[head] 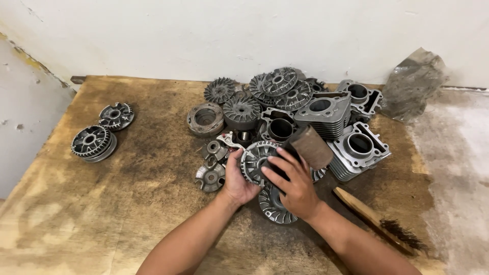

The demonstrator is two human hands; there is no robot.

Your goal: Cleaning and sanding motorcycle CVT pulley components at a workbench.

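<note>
My left hand (235, 179) grips a round, finned grey metal pulley disc (256, 159) from its left side and holds it above the wooden board. My right hand (294, 183) presses a dark rag or pad against the disc's face, next to a rusty brown cylinder (311, 146) that sticks up past my fingers. Whether the right hand holds that cylinder I cannot tell. Another finned disc (272, 206) lies flat just under both hands.
A pile of grey engine cylinders (359, 147) and finned discs (275, 84) fills the board's far middle. Two discs (92, 142) lie apart at the left. A wooden-handled wire brush (379, 221) lies at the right, a crumpled plastic bag (413, 84) by the wall.
</note>
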